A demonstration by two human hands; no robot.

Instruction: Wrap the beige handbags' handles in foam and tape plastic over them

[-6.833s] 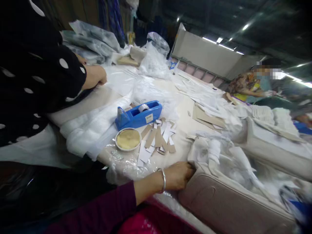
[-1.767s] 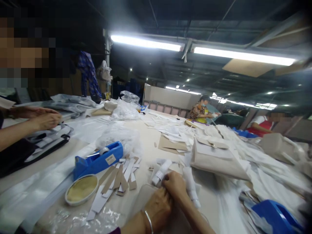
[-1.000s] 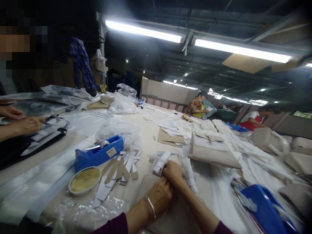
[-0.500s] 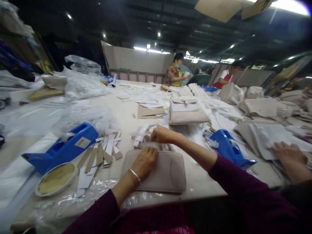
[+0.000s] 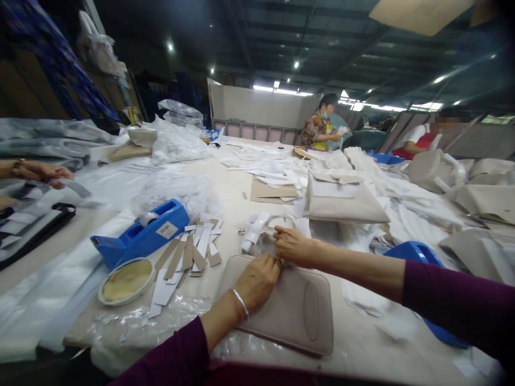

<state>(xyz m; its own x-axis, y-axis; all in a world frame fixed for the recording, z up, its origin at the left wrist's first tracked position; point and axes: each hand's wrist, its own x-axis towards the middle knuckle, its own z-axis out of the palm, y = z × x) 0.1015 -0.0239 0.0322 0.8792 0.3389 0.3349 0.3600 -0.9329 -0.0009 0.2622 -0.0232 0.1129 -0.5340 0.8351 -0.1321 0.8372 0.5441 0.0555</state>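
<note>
A flat beige purse [image 5: 295,308] lies in front of me on the table. My left hand [image 5: 256,279], with a silver bangle at the wrist, rests curled on the purse's far left corner. My right hand [image 5: 293,246] is closed at the purse's far edge, pinching something small that I cannot make out. Just beyond my hands lies a white paper-wrapped strap [image 5: 254,231]. Both sleeves are dark purple.
To the left sit a blue tape dispenser [image 5: 140,233], a round dish of yellowish paste [image 5: 125,280] and several paper strips [image 5: 189,256]. A second blue dispenser [image 5: 414,252] is at right. Beige bags [image 5: 341,206] and white wrapping cover the far table. Another person's hands [image 5: 40,172] work at left; people sit at the far end.
The camera swung left and tipped up a little. My hands stay at the purse's far edge; the right hand has drawn closer to the left. The hand at the right edge is out of view.
</note>
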